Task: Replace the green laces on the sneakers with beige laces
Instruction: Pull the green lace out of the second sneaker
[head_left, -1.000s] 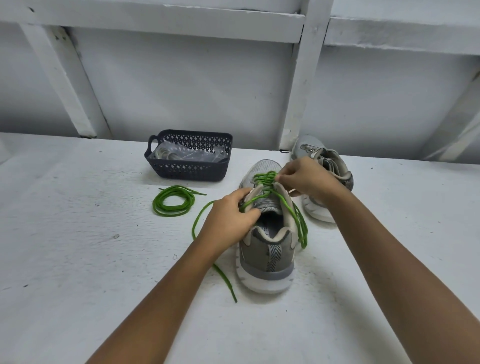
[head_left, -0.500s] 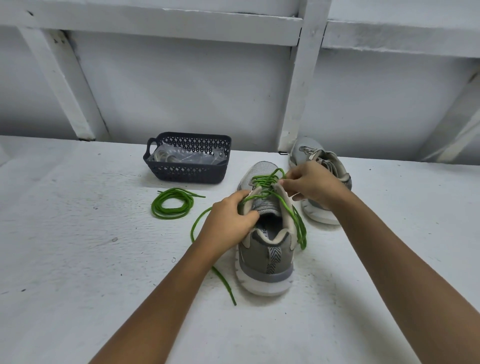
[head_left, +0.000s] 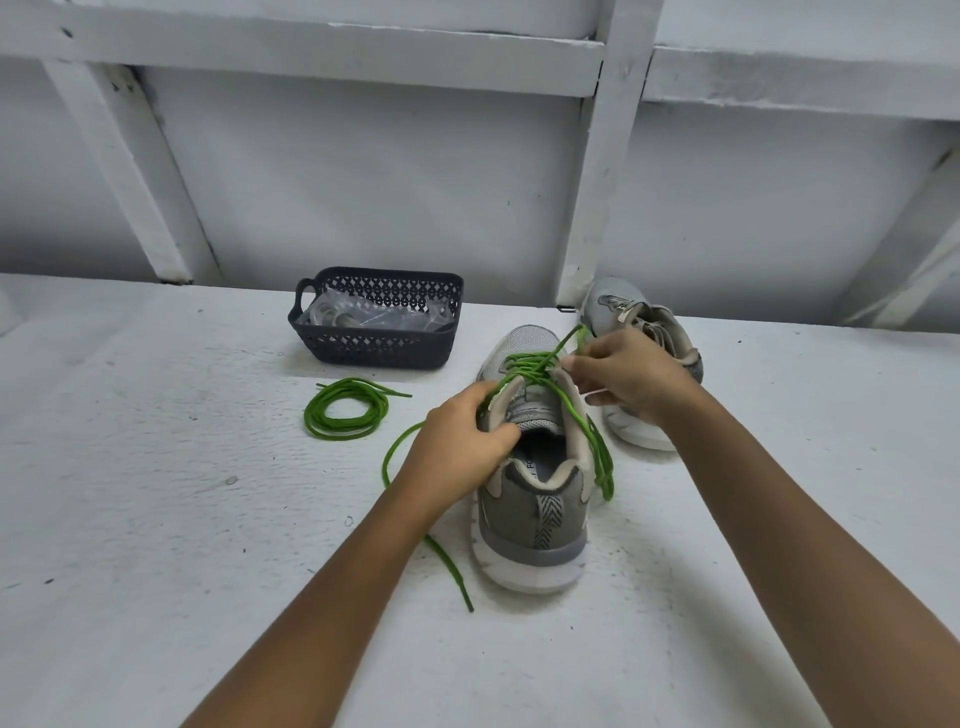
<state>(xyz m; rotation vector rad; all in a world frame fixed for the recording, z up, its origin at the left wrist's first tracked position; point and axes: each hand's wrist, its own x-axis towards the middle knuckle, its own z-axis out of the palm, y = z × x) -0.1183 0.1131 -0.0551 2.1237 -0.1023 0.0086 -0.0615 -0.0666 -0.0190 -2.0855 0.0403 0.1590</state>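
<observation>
Your left hand (head_left: 462, 447) grips the collar of the grey mesh sneaker (head_left: 537, 525) on the white desk (head_left: 156, 519); your right hand (head_left: 631, 376) pinches its thin green lace (head_left: 527, 362) at the upper eyelets. Yank hard and the lace could snag, tipping the shoe.

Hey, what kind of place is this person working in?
Probably a plain workshop or storage room: a rough white-painted table against a white wall braced with painted beams, plus a dark plastic basket.
</observation>
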